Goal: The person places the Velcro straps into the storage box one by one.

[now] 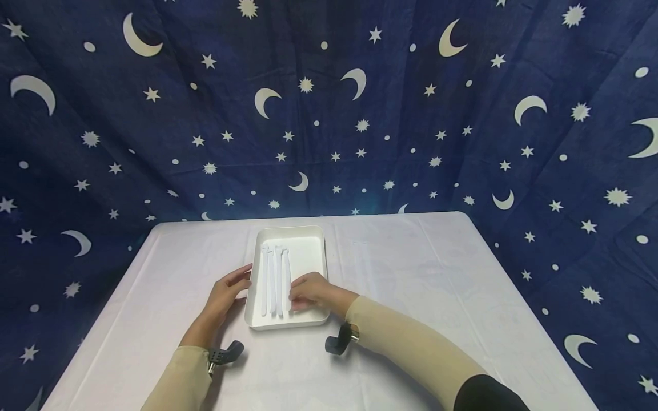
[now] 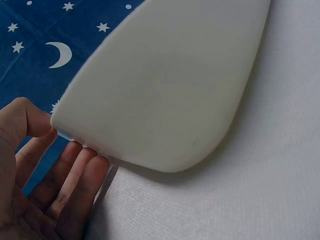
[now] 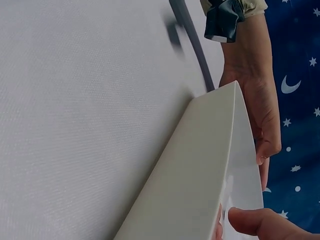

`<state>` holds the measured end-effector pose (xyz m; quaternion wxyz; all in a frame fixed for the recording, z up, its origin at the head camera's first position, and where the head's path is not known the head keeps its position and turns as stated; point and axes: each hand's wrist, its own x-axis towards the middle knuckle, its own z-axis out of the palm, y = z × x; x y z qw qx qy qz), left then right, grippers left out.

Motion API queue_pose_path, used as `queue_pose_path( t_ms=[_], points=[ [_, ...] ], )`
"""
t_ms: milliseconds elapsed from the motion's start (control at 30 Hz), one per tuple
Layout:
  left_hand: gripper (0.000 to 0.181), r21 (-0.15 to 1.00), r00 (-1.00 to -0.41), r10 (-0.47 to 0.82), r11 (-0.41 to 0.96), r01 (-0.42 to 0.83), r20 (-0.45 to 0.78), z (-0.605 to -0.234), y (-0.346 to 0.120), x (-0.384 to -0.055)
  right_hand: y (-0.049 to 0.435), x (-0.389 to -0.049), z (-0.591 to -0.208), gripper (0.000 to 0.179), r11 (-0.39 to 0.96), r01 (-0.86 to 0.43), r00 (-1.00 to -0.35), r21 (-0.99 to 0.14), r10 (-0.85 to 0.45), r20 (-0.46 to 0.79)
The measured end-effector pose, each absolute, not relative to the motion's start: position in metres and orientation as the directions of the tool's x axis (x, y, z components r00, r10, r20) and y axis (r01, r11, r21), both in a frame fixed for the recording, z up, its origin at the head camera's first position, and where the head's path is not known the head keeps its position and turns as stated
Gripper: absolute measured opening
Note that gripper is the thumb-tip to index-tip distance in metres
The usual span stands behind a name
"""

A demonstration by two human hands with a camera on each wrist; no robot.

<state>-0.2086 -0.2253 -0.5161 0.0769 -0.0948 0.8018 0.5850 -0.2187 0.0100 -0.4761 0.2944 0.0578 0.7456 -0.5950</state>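
Dark blue curtain (image 1: 319,108) with moons and stars hangs behind a white table (image 1: 411,268), and beige sleeves (image 1: 411,342) reach in. White tray (image 1: 303,245) has slim white sticks (image 1: 279,279) lined up inside, left of centre. Its raised walls hide them from both wrist views. Left hand (image 1: 224,292) has relaxed fingers touching the tray's left edge. Right hand (image 1: 312,290) dips inside, fingertips at the rightmost stick's lower half, but can't tell if it's pinched.
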Motion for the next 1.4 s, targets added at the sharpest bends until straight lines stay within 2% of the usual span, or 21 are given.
queue_pose_path(
  t_ms=[300,667,833,1167,1400],
  points=[
    [0.059,0.926,-0.971,-0.064,0.292,-0.239,-0.231,-0.517,-0.225,-0.208,0.009,-0.218,-0.472,0.038,0.361,0.383,-0.837,-0.85,-0.253,-0.484],
    [0.059,0.922,-0.969,-0.071,0.3,-0.246,-0.235,-0.514,-0.225,-0.209,0.014,-0.22,-0.468,0.038,0.313,0.378,-0.832,-0.871,-0.298,-0.468],
    [0.06,0.919,-0.969,-0.077,0.305,-0.248,-0.236,-0.513,-0.226,-0.209,0.021,-0.223,-0.461,0.039,0.339,0.357,-0.836,-0.871,-0.301,-0.459],
    [0.059,0.923,-0.965,-0.077,0.285,-0.26,-0.249,-0.516,-0.223,-0.208,0.067,-0.224,-0.455,0.039,0.351,0.314,-0.862,-0.882,-0.283,-0.42],
    [0.059,0.923,-0.967,-0.072,0.287,-0.255,-0.245,-0.515,-0.224,-0.208,0.108,-0.222,-0.451,0.035,0.369,0.31,-0.888,-0.876,-0.218,-0.405]
  ],
)
